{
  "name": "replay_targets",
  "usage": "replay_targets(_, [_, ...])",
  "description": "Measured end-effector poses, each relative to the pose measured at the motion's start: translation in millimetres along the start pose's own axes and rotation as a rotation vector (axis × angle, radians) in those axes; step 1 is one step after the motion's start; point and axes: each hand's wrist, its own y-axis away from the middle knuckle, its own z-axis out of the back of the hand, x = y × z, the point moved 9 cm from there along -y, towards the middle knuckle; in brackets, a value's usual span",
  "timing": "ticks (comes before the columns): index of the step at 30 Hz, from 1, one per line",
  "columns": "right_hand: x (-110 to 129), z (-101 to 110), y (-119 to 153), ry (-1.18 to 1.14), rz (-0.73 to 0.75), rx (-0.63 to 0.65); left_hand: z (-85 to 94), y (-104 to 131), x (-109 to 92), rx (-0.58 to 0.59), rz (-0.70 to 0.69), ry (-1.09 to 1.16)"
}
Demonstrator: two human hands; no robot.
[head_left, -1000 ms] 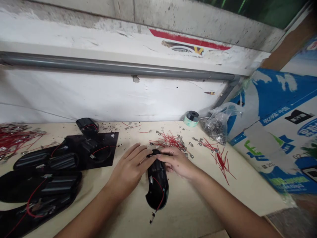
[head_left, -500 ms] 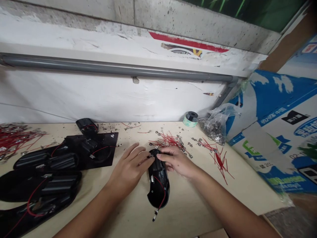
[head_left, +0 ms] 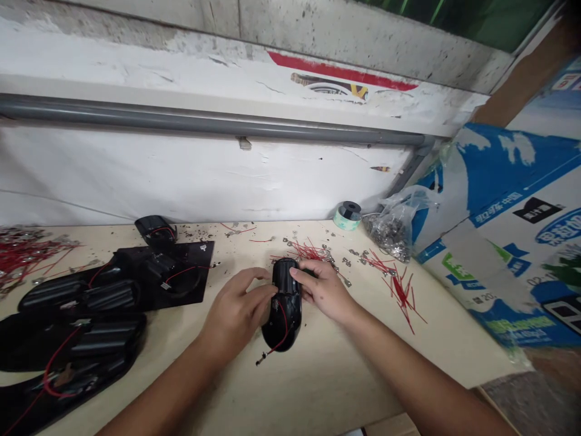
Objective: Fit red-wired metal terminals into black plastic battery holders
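Observation:
A glossy black plastic housing (head_left: 282,327) with a rounded end and a battery compartment is held above the table between both hands. A red wire (head_left: 287,321) runs over it and ends in a small metal contact (head_left: 261,358) that hangs past the lower left edge. My right hand (head_left: 329,290) is closed on the housing's right side, thumb on the compartment. At the left edge, my left hand (head_left: 240,306) has its thumb and bent fingers closed against the housing. Whether a small part sits between those left fingertips is hidden.
Several similar black housings (head_left: 109,333) with red wires lie at left, some on a black sheet (head_left: 193,290). Red wires with metal contacts are piled at far left (head_left: 27,257) and behind my hands (head_left: 308,249). A tape roll (head_left: 347,216), a bag of metal parts (head_left: 393,227) and a blue-white carton (head_left: 494,242) stand right.
The housing has tilted and its lower end has moved up and left. My left fingers have shifted from its top end down to its left edge. My right hand keeps its hold.

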Motion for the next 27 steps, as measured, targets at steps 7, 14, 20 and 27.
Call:
replay_targets(7, [-2.6,0.1,-0.9,-0.013,0.036,-0.025,-1.2,-1.4,-6.0,0.002,-0.031,0.003])
replay_targets(14, [-3.9,4.3,-1.1,0.021,0.055,-0.035,-11.4,1.4,17.9,0.041,0.36,0.365])
replay_targets(20, [-5.5,-0.1,-1.0,-0.016,0.035,0.003,-26.4,5.7,28.6,0.084,0.55,0.659])
replay_targets(27, [-3.6,-2.2,0.4,-0.03,0.04,0.046,-34.6,9.8,33.6,0.13,0.63,0.732])
